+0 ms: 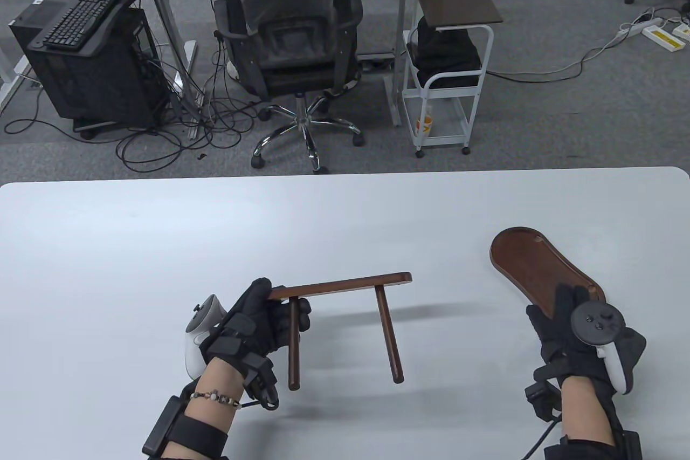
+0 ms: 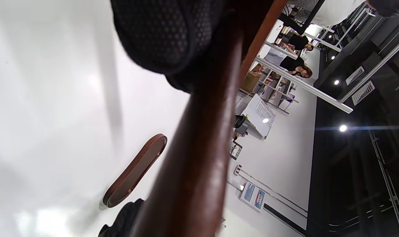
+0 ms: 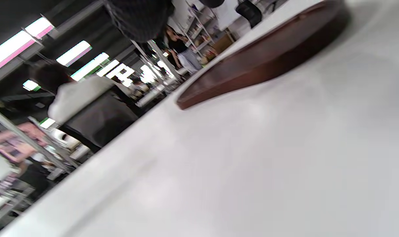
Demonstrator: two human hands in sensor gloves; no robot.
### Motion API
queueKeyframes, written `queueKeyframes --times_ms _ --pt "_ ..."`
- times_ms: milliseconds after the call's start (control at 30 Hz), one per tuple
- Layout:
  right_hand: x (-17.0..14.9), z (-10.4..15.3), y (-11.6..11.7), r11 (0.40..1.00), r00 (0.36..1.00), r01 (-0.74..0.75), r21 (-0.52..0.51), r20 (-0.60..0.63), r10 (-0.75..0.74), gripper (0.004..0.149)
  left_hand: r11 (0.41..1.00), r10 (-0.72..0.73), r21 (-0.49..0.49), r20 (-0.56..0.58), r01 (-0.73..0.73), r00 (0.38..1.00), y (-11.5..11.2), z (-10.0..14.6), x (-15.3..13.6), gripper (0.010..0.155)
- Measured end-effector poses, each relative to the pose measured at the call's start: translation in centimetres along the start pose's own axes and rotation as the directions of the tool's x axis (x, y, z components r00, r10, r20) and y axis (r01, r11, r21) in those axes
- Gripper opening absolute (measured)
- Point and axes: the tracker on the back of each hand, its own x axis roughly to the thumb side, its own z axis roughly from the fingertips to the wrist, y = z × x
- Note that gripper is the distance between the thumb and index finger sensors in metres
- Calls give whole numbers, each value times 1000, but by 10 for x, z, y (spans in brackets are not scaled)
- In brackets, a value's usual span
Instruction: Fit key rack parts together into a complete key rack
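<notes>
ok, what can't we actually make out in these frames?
- Table view: the right hand and its tracker cover the near end of the dark brown oval wooden tray; grip unclear.
- Left wrist view: the brown wooden crossbar-and-two-pegs frame is close and blurred, joints unreadable.
- Right wrist view: motion blur; only the tray's rim shows.

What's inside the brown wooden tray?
The oval tray looks bare inside: only dark wood shows in the table view. The right hand rests on its near end and covers that part, so anything there is hidden.
</notes>
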Motion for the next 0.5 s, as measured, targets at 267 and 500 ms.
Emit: queueKeyframes --times_ms 267,500 --pt "-12 -8 20 986 986 -128 107 -94 138 78 999 35 -5 26 -35 999 3 2 4 77" --pt "-15 -10 28 990 988 -113 79 -100 120 74 999 34 -13 29 -34 999 3 2 3 77"
